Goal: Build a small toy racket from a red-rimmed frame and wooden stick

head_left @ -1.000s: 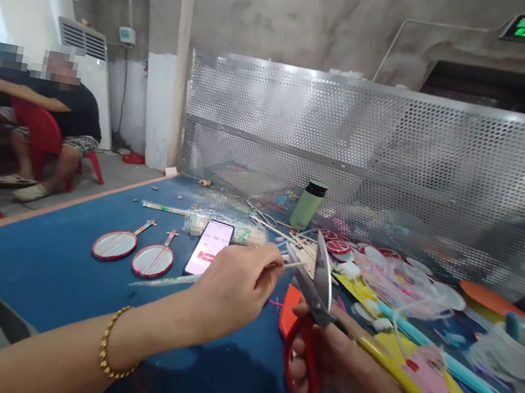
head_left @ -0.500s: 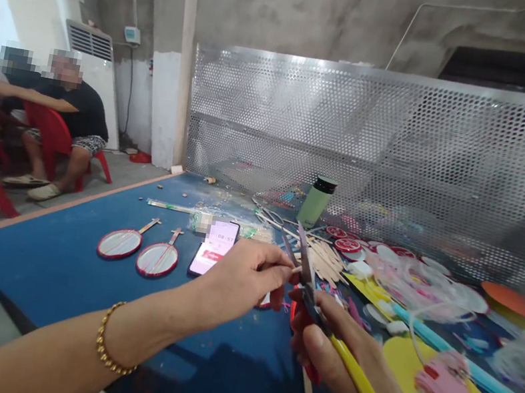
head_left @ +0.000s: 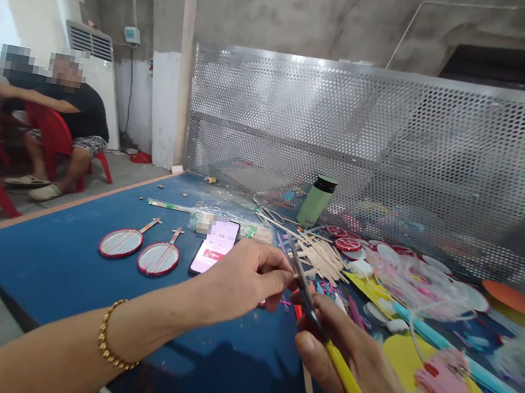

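Head cam: your L hand [head_left: 254,273] has its fingertips pinched tight on a thin stick [head_left: 296,275], only a pale bit showing past them. Your R hand [head_left: 348,347] is wrapped round the scissors [head_left: 306,287], blades up and a little apart (handles mostly hidden, so can't tell how far the grip is squeezed). The stick's end is right by the blades, over the table [head_left: 55,248]; can't tell if they touch it.

Done, I'd judge: two round paddles [head_left: 121,243] w/ red rims and short handles, lying side by side L of the phone [head_left: 215,247]; they look put together. Left, prob.: the stick in hand, no cut visible, plus the flat wood pieces [head_left: 323,258] heaped loose beyond your hands. Glue gun [head_left: 452,386] is untouched, lying to your R.
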A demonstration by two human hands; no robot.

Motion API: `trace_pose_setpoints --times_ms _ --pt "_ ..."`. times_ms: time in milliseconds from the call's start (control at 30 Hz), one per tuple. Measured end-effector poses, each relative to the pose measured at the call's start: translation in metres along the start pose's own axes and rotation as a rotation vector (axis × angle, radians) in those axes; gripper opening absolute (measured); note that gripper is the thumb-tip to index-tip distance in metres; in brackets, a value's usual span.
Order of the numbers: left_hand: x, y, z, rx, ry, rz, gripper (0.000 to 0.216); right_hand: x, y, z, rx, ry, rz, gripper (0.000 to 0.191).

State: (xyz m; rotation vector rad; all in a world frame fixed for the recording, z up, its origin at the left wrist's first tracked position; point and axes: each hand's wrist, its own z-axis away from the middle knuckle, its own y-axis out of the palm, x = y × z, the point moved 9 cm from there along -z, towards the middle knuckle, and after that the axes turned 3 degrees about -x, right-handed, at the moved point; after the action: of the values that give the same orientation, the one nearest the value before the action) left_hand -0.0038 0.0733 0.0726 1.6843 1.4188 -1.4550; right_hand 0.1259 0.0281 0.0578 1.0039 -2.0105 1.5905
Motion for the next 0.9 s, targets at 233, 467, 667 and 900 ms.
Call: trace_pose_setpoints --times_ms 233,467,667,900 --pt "0.003 -0.001 0.0 -0.054 0.046 -0.13 0.022 -0.006 0.001 -0.003 0.013 -0.043 0.191 0.055" --pt "0.004 0.007 0.005 -0.095 0.095 -0.129 0.023 -0.004 0.008 -0.002 -0.008 -0.046 0.121 0.04" --pt "0.002 0.01 0.011 -0.09 0.11 -0.143 0.024 -0.01 0.013 0.003 -0.053 -0.055 0.086 0.036" --pt "-0.003 0.012 0.012 -0.11 0.175 -0.188 0.028 -0.006 0.012 0.004 -0.063 -0.072 0.071 0.035"
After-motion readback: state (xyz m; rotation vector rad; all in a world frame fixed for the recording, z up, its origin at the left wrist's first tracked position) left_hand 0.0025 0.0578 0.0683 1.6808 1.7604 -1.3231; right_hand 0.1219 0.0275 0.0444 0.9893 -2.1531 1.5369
